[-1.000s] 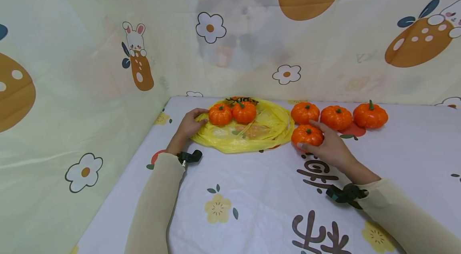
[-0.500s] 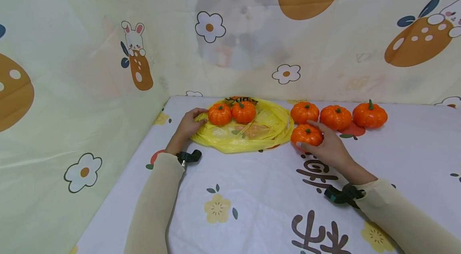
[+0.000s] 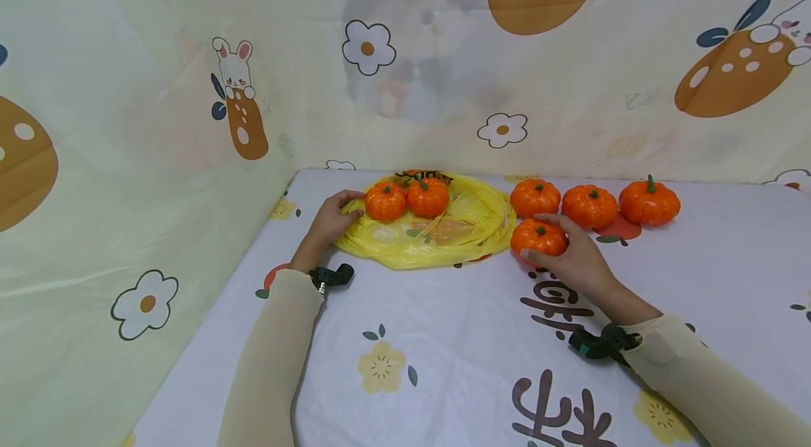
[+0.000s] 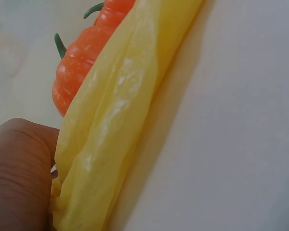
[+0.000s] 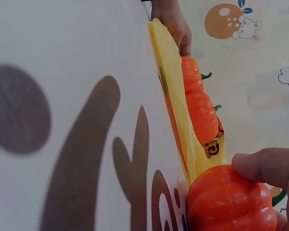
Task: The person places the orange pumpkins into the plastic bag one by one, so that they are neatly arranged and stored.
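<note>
A yellow plastic bag lies spread on the tablecloth, with two small orange pumpkins on its left part. My left hand grips the bag's left edge between thumb and fingers; the left wrist view shows the yellow film rising beside the thumb. At the bag's right end, my right hand holds another pumpkin, thumb on its near side and fingers on its far side. In the right wrist view the thumb presses on this ribbed pumpkin, which sits close by the bag.
Three more pumpkins stand in a row behind and right of my right hand: a left one, a middle one and a right one. Printed cloth walls rise at the back and left of the white tablecloth.
</note>
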Demonstrator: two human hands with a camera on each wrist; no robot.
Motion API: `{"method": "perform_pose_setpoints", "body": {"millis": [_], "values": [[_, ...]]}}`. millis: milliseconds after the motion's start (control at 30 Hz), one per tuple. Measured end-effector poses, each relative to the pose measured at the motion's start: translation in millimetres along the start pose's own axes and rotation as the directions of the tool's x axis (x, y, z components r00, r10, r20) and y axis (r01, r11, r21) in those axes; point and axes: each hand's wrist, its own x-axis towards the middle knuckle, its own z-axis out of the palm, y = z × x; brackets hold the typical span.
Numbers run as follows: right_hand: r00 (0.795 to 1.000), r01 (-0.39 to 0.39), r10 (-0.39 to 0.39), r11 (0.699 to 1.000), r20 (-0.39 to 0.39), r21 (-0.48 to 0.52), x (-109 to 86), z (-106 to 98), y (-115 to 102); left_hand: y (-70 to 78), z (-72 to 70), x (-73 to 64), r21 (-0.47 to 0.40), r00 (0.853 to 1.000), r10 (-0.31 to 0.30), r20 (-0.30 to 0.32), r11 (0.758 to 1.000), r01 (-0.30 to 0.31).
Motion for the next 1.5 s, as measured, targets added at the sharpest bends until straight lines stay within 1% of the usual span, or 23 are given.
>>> {"method": "perform_pose_setpoints", "body": {"millis": [567,833,1000,1233,1400,1500], "values": [[1.0,-0.013,0.013,1.0,-0.019,-0.005,-1.0,2,-1,-1.2,0.6,0.3,-0.005,1.0,0.002,0.004,1.0,-0.002],[0.999,0.013,-0.013,1.0,-0.037,0.007,-2.7,1,-2,-2.0,-0.1,-0.1,0.0,1.0,0.017,0.007,1.0,-0.017],[0.998,0.023,-0.022,1.0,-0.056,0.02,-4.5,-1,-7,-0.8,-0.7,-0.6,0.002,1.0,0.026,0.008,1.0,-0.026],[0.998,0.042,-0.04,0.998,-0.049,0.047,-7.4,-6,-15,-0.7,0.8,-0.9,0.003,1.0,0.022,0.003,1.0,-0.022],[0.997,0.045,-0.043,0.999,-0.057,0.031,-5.5,-8,-21,-0.1,0.5,-0.7,-0.001,1.0,0.018,0.005,1.0,-0.018],[0.996,0.062,-0.061,0.998,-0.061,0.023,-2.9,-8,-24,0.1,0.5,-0.5,-0.002,1.0,0.014,0.006,1.0,-0.014]]}}
